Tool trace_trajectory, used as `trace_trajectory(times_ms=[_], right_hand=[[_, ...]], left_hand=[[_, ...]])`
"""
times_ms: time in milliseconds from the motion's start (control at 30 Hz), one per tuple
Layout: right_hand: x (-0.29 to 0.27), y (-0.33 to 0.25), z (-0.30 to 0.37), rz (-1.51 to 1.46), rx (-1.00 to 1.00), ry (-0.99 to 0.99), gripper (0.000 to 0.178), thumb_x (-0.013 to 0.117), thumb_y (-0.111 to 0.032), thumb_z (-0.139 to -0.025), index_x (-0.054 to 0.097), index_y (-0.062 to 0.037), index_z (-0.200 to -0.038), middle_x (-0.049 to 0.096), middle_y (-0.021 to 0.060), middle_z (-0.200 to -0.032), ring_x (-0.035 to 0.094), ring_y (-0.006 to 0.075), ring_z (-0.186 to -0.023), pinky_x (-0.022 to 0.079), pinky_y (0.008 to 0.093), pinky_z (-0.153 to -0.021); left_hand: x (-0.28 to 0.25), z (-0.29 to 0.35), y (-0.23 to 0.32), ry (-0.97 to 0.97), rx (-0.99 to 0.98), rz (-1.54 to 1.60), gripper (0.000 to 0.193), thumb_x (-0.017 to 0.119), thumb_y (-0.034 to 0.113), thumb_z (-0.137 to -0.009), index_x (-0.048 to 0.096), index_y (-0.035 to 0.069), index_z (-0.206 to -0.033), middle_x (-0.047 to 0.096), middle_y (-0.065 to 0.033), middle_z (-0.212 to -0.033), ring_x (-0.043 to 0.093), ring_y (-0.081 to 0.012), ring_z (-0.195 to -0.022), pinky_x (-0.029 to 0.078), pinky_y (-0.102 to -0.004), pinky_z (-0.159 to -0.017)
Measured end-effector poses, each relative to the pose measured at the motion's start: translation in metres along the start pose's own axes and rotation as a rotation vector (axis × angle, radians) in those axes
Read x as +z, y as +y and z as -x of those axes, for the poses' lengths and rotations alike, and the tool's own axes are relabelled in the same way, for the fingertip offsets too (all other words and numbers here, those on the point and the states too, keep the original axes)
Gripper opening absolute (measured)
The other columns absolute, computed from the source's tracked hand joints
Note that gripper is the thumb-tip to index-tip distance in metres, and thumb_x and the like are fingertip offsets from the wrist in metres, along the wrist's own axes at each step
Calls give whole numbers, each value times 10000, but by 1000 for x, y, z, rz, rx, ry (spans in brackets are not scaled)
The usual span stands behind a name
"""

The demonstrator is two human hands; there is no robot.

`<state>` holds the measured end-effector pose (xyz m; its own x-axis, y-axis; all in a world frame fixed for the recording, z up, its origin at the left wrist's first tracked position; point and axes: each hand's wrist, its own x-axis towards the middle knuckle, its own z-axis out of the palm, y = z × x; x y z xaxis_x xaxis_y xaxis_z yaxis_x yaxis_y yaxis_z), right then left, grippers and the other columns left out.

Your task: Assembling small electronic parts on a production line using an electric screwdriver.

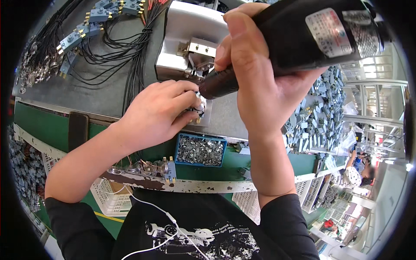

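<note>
Black power screwdriver (288, 43) wrapped by the fingers of the right hand (262, 82); long axis slants from upper right down to its nose (216, 85), beside the left fingertips. Left hand (158, 108), nearer, pinches a small shiny part (201, 104), mostly hidden, just below the nose; contact: cannot tell. Metal housing (190, 21) beyond appears to limit room. Bodyward: blue tray (199, 165), metal bits (199, 149). Right: grey switches (318, 117). Left: black wires (135, 65), counter (50, 97).

Wears blk shirt (225, 210) w/ wht front print (201, 237) — blk sleeves (288, 229) — thin wht cord (170, 217).
</note>
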<state>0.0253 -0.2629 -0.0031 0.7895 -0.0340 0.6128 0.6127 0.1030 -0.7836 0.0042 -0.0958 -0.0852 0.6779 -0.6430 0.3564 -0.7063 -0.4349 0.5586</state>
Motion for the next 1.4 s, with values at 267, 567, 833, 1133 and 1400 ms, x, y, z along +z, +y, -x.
trace_trajectory(times_ms=[267, 567, 833, 1133, 1400], right_hand=[[1, -10, 7, -21, 40, -25, 247, 706, 6, -953, 544, 98, -1116, 689, 132, -870, 637, 151, -602, 535, 291, -550], [-24, -24, 9, -33, 78, 18, 242, 698, -6, -959, 549, 101, -1116, 682, 128, -853, 631, 154, -595, 531, 294, -551], [-30, -33, -7, -110, 24, 28, 239, 692, -17, -964, 553, 104, -1117, 675, 125, -838, 625, 155, -589, 528, 296, -553], [14, -13, -34, -172, -33, 14, 236, 685, -29, -970, 557, 107, -1117, 668, 121, -821, 619, 158, -582, 525, 299, -554], [23, -20, -37, -193, -23, -21, 236, 678, -39, -976, 561, 109, -1117, 661, 117, -806, 613, 159, -576, 522, 302, -556]], left_hand=[[7, 7, 2, 49, 10, -1, 216, 761, 150, -867, 640, 85, -1034, 646, -96, -1201, 661, -301, -1044, 514, -427, -857], [-4, 0, 19, 156, 73, -256, 232, 755, 175, -838, 636, 104, -1024, 630, -68, -1175, 629, -271, -1081, 485, -418, -872], [36, 16, 46, -551, 381, -286, 63, 687, 185, -761, 633, 152, -764, 605, 23, -786, 614, -164, -841, 443, -317, -754], [29, 16, 48, -472, 323, -137, 88, 691, 156, -778, 707, 102, -845, 654, -29, -814, 664, -208, -831, 504, -349, -730], [17, 12, 47, -387, 243, 143, 173, 657, 90, -786, 676, 50, -953, 647, -98, -821, 697, -277, -831, 566, -423, -754]])
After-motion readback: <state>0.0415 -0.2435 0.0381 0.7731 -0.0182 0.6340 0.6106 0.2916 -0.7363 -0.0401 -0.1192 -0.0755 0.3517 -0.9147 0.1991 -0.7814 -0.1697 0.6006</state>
